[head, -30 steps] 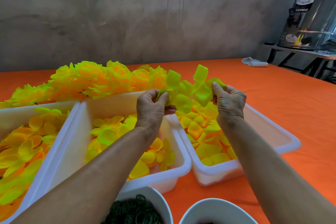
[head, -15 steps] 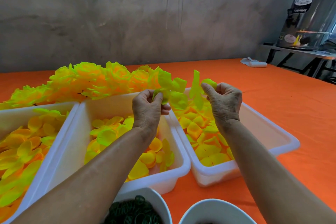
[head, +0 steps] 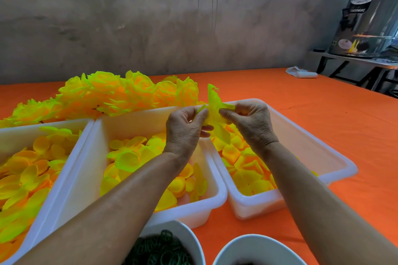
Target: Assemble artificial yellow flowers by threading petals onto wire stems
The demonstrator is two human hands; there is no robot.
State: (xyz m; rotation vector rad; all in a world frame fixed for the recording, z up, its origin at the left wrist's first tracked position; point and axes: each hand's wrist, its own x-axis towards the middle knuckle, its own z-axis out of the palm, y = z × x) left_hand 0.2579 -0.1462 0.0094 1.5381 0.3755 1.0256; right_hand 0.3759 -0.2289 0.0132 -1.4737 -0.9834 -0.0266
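both hands, left (head: 184,129) and right (head: 249,122), pinch yellow petals (head: 215,109); urn (head: 370,13) label unreadable.

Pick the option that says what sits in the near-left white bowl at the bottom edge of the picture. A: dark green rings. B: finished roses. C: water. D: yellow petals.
A: the near-left white bowl holds a heap of dark green rings, while the yellow petals lie in the white tubs behind it.

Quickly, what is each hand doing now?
Left hand: pinching the yellow petal piece.
Right hand: pinching the same petal piece.
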